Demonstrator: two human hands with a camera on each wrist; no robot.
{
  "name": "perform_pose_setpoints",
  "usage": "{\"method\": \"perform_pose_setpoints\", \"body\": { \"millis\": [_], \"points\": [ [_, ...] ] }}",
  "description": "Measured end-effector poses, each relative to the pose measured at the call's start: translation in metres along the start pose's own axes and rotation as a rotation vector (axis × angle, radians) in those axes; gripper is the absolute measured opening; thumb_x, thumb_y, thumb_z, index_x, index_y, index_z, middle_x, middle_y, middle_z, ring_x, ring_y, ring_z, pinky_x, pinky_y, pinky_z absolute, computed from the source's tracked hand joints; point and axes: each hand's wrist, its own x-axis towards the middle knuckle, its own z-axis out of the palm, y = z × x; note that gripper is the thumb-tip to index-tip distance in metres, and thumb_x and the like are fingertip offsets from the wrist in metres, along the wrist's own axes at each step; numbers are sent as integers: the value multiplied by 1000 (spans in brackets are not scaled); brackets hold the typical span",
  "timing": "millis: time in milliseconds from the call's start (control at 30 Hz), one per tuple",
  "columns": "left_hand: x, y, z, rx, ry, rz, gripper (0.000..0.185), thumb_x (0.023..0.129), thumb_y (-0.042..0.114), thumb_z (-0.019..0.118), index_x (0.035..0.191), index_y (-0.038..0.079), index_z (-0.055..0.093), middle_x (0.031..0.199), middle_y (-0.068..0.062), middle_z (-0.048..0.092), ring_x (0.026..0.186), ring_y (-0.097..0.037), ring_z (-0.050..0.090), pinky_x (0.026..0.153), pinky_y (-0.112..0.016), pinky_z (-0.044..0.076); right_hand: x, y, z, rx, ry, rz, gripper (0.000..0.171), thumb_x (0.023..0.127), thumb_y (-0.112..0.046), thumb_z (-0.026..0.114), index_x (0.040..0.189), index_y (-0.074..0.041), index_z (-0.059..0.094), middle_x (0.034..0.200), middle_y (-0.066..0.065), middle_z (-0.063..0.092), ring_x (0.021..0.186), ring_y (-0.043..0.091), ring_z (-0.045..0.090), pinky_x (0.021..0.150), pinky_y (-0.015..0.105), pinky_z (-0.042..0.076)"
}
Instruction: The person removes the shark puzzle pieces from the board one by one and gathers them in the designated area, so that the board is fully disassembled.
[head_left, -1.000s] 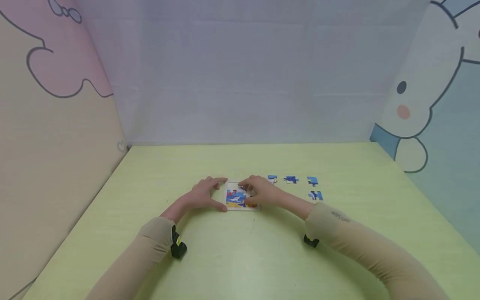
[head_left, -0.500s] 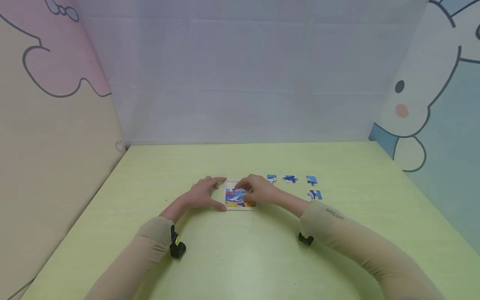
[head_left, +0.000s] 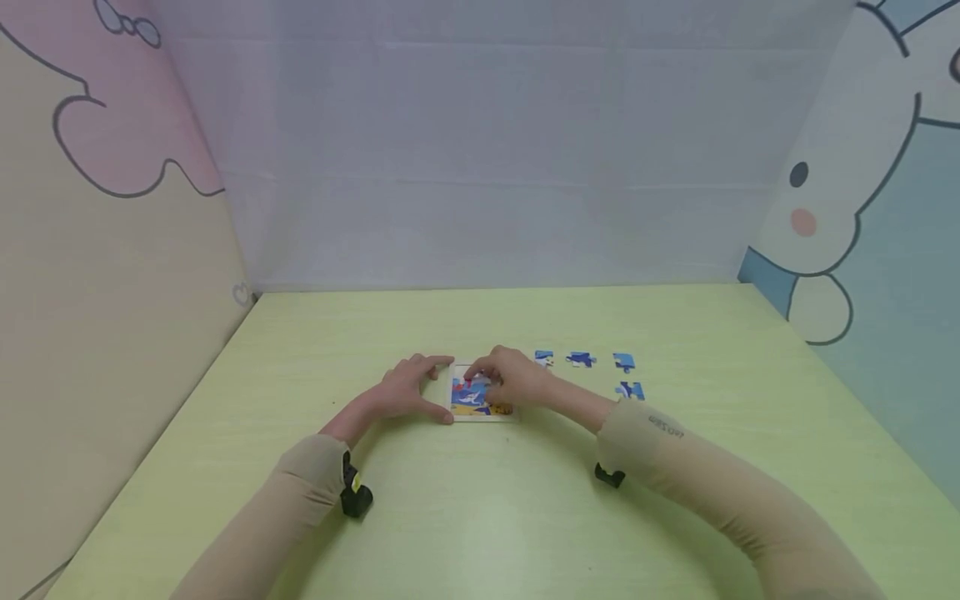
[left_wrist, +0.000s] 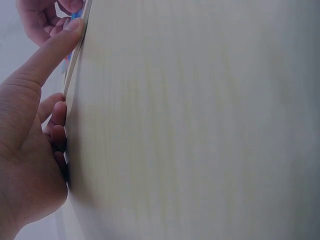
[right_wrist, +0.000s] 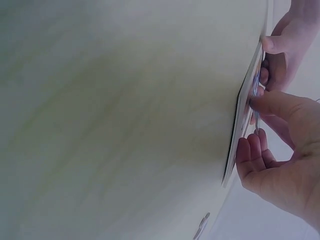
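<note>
The pale green table [head_left: 480, 508] carries everything, and the puzzle board [head_left: 480, 398] lies flat at its middle, the landmark here. Left of the board, the left hand [head_left: 408, 387] is spread open, thumb and forefinger braced against the board's left edge. On the board's right half, the right hand [head_left: 513, 379] arches over, fingertips curled down and pinching a piece [head_left: 471, 384] onto the picture. Right of the board, four loose pieces [head_left: 581, 359] wait in a short row, one [head_left: 630, 390] set nearer. The risk, I'd say: press that piece while its tabs are misaligned and it could tilt or jam, or nudge seated neighbours loose. If the left hand eases, the board may skid.
</note>
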Motion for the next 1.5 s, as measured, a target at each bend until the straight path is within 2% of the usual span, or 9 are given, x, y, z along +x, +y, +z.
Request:
{"method": "perform_pose_setpoints", "body": {
  "millis": [167, 467, 633, 800, 1033, 1233, 1500],
  "points": [
    [1, 0, 0, -3, 8, 2, 97, 70, 50, 85, 151, 24, 39, 123, -7, 53, 109, -24, 44, 89, -39, 33, 0, 0, 2, -2, 30, -34, 37, 83, -6, 72, 118, -20, 71, 97, 5, 57, 85, 17, 45, 72, 29, 39],
    [2, -1, 0, -10, -1, -6, 98, 70, 51, 85, 151, 25, 39, 123, -6, 52, 109, -24, 43, 89, -38, 33, 3, 5, 4, 6, 19, -54, 32, 84, -6, 70, 110, -22, 75, 98, 4, 59, 86, 17, 45, 73, 28, 39],
    [4, -2, 1, 5, 6, 14, 98, 69, 50, 85, 151, 23, 39, 122, -7, 53, 108, -23, 44, 88, -37, 32, 1, 6, 5, 3, 31, -38, 39, 84, -7, 70, 120, -21, 71, 102, 4, 60, 88, 16, 49, 76, 28, 44],
    [4, -2, 1, 6, 8, 17, 98, 69, 50, 86, 151, 23, 39, 121, -6, 53, 107, -23, 44, 88, -37, 32, -1, 9, 5, 33, 58, -2, 48, 83, -10, 73, 130, -15, 64, 107, 5, 62, 94, 16, 55, 81, 30, 49],
    [3, 0, 1, -4, 1, 6, 98, 70, 49, 85, 151, 24, 38, 122, -6, 53, 109, -23, 44, 90, -38, 33, -8, 15, -1, 87, 103, -13, 45, 79, -7, 73, 124, -6, 66, 109, 5, 65, 98, 16, 58, 88, 32, 51],
    [2, 2, 0, -11, 5, 1, 98, 69, 48, 86, 151, 23, 39, 122, -7, 53, 109, -23, 44, 91, -39, 33, -17, 26, -6, 38, 137, -58, 42, 76, -9, 76, 117, -11, 69, 102, 2, 64, 94, 15, 54, 82, 29, 46],
    [4, -2, 2, -2, 8, -7, 100, 68, 47, 87, 152, 23, 38, 124, -7, 53, 111, -23, 44, 94, -42, 34, -33, 39, -13, 40, 163, -24, 44, 79, -12, 76, 122, -9, 68, 103, 2, 65, 97, 16, 59, 85, 33, 50]
  ]
}}
